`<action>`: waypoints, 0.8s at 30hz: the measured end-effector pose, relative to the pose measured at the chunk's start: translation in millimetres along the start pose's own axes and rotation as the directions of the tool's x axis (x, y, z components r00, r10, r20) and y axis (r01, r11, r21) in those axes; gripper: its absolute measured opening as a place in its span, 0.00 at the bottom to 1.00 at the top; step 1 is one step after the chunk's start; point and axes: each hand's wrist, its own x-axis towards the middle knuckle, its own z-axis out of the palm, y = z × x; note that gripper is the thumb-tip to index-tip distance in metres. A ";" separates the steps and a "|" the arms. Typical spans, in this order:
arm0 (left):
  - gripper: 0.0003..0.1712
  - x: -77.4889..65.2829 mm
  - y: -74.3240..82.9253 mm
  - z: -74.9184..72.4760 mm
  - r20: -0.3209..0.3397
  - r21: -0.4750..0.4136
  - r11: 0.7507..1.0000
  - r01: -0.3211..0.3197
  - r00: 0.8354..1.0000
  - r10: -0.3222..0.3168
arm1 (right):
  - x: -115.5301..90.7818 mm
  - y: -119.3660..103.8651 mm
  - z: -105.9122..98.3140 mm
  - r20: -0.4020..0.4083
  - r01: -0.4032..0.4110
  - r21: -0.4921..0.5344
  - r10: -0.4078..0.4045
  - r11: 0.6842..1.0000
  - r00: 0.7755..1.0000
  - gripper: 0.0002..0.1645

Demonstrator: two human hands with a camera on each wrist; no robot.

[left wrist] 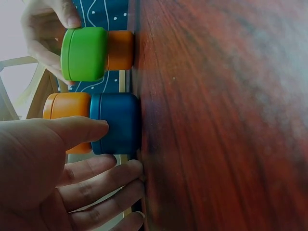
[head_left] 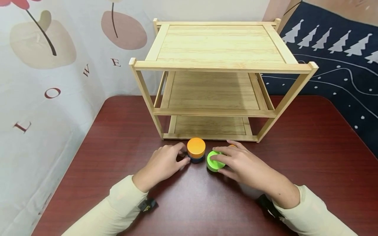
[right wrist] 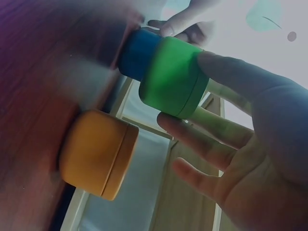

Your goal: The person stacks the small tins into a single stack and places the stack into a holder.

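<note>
A green lidded jar (head_left: 216, 160) is held off the tabletop by my right hand (head_left: 246, 164), its thumb and fingers gripping the rim; the right wrist view shows the green jar (right wrist: 171, 77) raised. An orange jar (head_left: 196, 147) sits on top of a dark blue jar (left wrist: 118, 122), which stands on the table. My left hand (head_left: 165, 161) lies beside this stack, its thumb touching the blue jar and its other fingers extended behind. A second orange jar (right wrist: 96, 154) stands on the table, mostly hidden under the right hand in the head view.
A three-tier wooden shelf (head_left: 222, 67) stands right behind the jars on the dark red table (head_left: 195, 203). A pale printed cloth (head_left: 68, 85) hangs at the left and back, and a navy cloth with white trees (head_left: 333, 59) at the right.
</note>
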 end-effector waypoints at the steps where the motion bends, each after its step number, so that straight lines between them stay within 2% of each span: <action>1: 0.14 0.1 -0.1 0.1 -0.002 0.001 1.000 -0.003 1.000 0.003 | 0.1 0.1 -0.5 -0.007 0.003 0.001 -0.003 1.000 1.000 0.25; 7: 0.13 0.4 -0.3 0.3 -0.009 0.006 1.000 -0.015 1.000 0.015 | -0.1 1.2 -2.4 -0.061 0.032 0.009 -0.031 0.999 0.998 0.24; 15: 0.14 0.8 0.2 1.5 0.003 0.003 1.000 -0.009 1.000 0.009 | -0.1 1.7 -4.2 -0.101 0.045 0.001 -0.045 0.999 0.994 0.24; 24: 0.13 1.6 -1.4 1.6 -0.012 -0.002 1.000 -0.026 1.000 0.026 | 0.5 4.4 -5.0 -0.139 0.055 0.019 -0.052 0.998 0.989 0.24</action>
